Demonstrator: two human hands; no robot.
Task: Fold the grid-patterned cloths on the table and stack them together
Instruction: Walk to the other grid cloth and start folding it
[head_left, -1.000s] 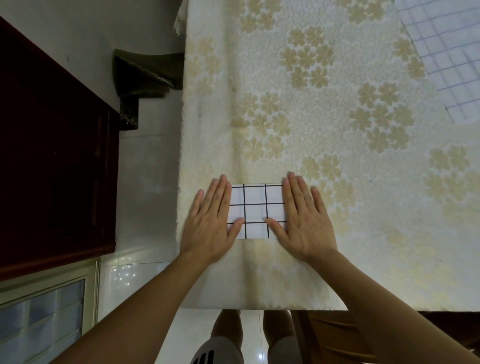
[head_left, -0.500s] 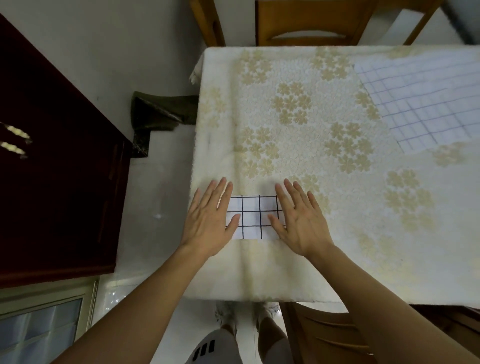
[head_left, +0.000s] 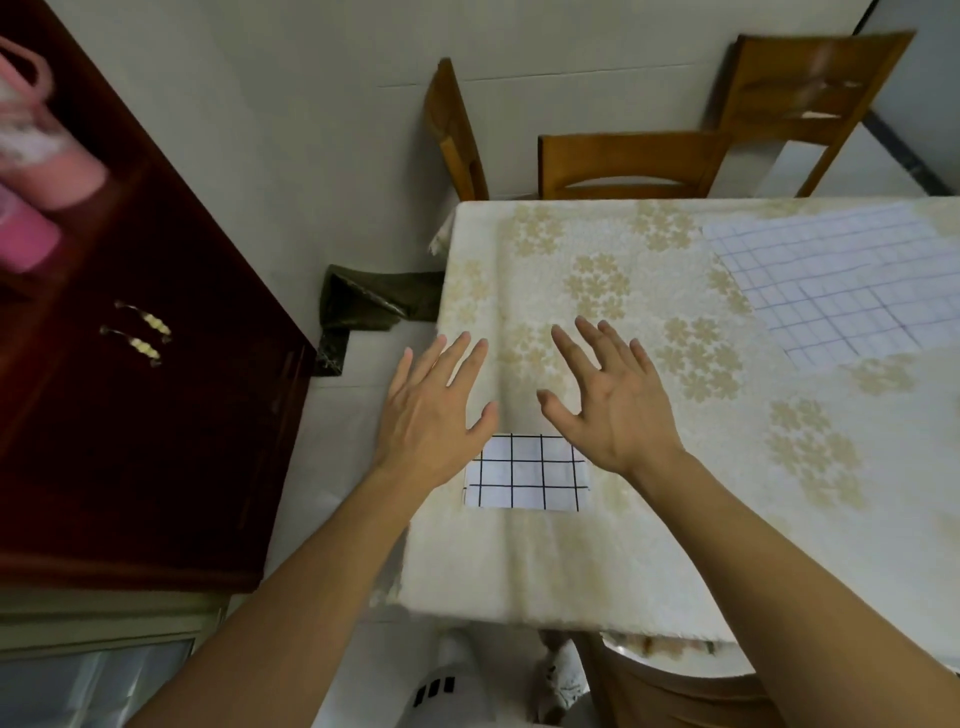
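A small folded white cloth with a black grid (head_left: 527, 473) lies near the table's front left edge. My left hand (head_left: 434, 410) hovers over its left side with fingers spread, holding nothing. My right hand (head_left: 613, 395) is raised just beyond the cloth's right side, fingers straight and spread, also holding nothing. A larger white cloth with a fine blue grid (head_left: 831, 286) lies spread flat at the table's far right, well away from both hands.
The table (head_left: 649, 561) wears a cream floral tablecloth. Wooden chairs (head_left: 628, 166) stand at the far side and one at the near side (head_left: 675, 691). A dark red cabinet (head_left: 130, 405) stands to the left. Floor lies between cabinet and table.
Both hands have lifted off the folded cloth and moved forward, fingers spreading. The view has tilted up, bringing the far chairs and more of the blue-grid cloth into sight.
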